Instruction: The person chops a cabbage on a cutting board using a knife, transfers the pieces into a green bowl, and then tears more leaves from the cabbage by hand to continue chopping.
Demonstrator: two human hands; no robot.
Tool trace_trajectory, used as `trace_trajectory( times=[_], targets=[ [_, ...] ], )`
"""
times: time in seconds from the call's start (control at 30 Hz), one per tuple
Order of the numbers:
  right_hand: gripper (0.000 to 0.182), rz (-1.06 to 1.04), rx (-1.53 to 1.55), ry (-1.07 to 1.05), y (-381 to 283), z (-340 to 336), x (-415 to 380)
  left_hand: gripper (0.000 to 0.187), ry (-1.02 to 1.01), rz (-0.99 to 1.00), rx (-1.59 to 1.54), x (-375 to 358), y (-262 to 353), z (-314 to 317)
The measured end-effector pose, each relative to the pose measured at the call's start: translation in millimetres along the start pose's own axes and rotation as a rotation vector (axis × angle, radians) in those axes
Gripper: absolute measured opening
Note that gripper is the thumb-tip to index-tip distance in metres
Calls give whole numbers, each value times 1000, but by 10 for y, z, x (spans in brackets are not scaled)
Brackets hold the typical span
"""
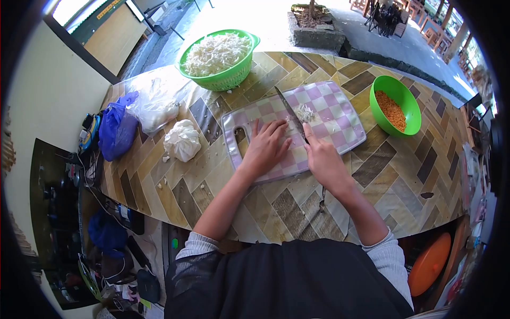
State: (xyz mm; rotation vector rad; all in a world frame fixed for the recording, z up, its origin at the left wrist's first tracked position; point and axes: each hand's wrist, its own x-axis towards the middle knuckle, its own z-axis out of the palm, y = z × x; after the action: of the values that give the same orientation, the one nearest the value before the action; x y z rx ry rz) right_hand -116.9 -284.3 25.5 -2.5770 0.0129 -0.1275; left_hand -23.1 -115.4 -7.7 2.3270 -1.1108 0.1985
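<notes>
My right hand (325, 162) is closed around the handle of a knife (289, 111), its index finger stretched along the top. The blade lies across a pink-and-white checkered cutting board (340, 114) and points away from me. A small heap of shredded white food (305, 112) sits just right of the blade. On the board's left half rests my left hand (267, 146), fingers spread and bent slightly, their tips close to the blade. Tiny white bits show by those fingertips; whether anything is under the palm is hidden.
A green colander (220, 74) heaped with white shreds stands at the far edge. To the right is a green bowl (414, 109) holding orange crumbly food. Leftward lie a crumpled white bag (182, 140), a clear plastic bag (155, 111) and a blue bag (118, 130). White scraps dot the patterned tablecloth (372, 196).
</notes>
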Motion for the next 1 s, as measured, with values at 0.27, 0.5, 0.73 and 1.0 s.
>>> trace_trajectory(
  times=[0.27,0.5,0.73,1.0],
  targets=[
    [59,22,-167,-46,-107,219,-42,36,5,-5,-25,11,-4,-13],
    [64,28,-233,-80,-131,155,-16,37,-4,-28,51,-11,0,-33],
    [58,51,-122,-71,-13,-38,-206,38,-31,-20,60,-18,19,-57],
    [57,4,-141,-64,-130,58,-165,36,-9,-7,70,-23,14,-43]
  ],
)
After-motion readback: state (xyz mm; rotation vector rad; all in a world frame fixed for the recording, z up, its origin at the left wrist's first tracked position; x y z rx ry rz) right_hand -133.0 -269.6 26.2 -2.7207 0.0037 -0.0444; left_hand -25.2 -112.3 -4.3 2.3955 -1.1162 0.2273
